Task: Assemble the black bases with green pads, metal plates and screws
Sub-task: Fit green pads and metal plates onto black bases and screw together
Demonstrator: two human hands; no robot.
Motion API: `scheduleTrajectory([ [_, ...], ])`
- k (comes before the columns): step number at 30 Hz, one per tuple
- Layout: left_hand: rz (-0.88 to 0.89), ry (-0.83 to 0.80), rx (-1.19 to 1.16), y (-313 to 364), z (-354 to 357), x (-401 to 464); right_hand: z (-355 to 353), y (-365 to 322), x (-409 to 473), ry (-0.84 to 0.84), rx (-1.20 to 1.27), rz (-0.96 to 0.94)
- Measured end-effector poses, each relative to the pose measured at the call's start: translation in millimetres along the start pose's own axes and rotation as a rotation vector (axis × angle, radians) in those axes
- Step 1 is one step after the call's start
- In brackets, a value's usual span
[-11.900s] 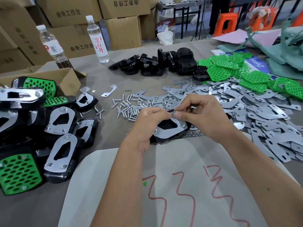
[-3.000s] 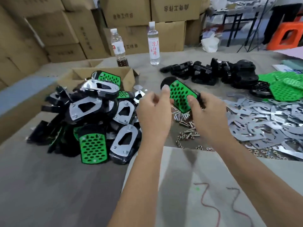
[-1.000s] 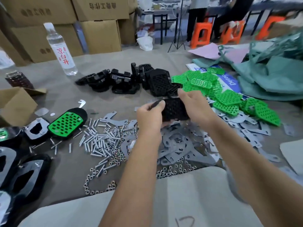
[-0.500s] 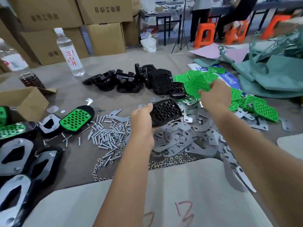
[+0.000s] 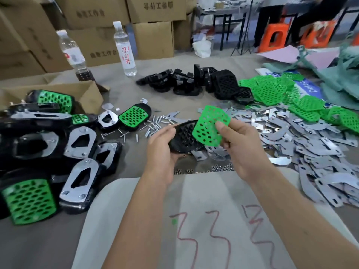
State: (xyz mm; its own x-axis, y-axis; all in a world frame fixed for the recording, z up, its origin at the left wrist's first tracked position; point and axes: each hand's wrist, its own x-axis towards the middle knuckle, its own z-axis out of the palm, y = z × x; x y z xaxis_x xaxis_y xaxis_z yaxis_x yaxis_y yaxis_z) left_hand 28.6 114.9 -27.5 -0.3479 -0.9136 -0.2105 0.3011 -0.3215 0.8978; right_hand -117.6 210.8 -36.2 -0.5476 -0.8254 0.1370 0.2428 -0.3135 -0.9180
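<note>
Black base (image 5: 182, 139) is up off the table, cupped in the person's left hand (image 5: 162, 152) with the gridded face turned up, just above the scatter of parts in the middle of the work surface. The right hand (image 5: 240, 144) is pinched on a green pad (image 5: 210, 126), thumb on top, holding it tilted and overlapping the base's right edge, so it looks like the pad-fitting step: touching but not seated yet. Next move probably calls for squaring the pad's outline to the base and lining its holes up with the grid before pressing it down flat, then a plate and screws after that. Going by size around them: the finished pile (image 5: 50, 150) of assembled units takes up the whole left side, the metal plates (image 5: 303, 144) sprawl across the right, spare green pads (image 5: 281, 94) and more black bases (image 5: 194, 82) sit at the back, and loose screws (image 5: 153, 125) plus tiny nuts (image 5: 219, 168) lie right under the hands. Two water bottles (image 5: 125, 49) stand further back, well apart. Nothing really blocks the fit, but the small hardware underneath would be easy to knock around when the base gets set down.
</note>
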Motion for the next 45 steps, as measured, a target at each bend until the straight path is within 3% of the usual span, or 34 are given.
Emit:
scheduleTrajectory([
  [4,0.004,0.064,0.04,-0.7,-0.8,4.2,3.3,5.3,-7.0,-0.066,-0.113,0.022],
  [13,0.068,0.031,0.137,-6.6,0.4,4.4,7.3,4.7,-11.4,-0.169,-0.305,-0.082],
  [23,0.07,-0.004,0.162,-6.9,4.2,4.1,8.0,2.8,-11.9,-0.132,-0.293,-0.107],
  [31,0.07,0.001,0.164,-9.0,4.9,3.5,-1.4,11.5,-1.1,0.096,-0.364,-0.183],
  [36,0.093,-0.037,0.178,-12.5,6.3,2.5,8.0,11.2,-6.1,0.001,-0.451,-0.168],
  [41,0.139,-0.04,0.208,-12.7,7.8,-0.9,9.1,11.1,-4.9,0.077,-0.577,-0.149],
  [45,0.167,-0.013,0.24,-13.9,5.8,-3.9,4.8,11.8,-4.0,0.011,-0.574,-0.099],
])
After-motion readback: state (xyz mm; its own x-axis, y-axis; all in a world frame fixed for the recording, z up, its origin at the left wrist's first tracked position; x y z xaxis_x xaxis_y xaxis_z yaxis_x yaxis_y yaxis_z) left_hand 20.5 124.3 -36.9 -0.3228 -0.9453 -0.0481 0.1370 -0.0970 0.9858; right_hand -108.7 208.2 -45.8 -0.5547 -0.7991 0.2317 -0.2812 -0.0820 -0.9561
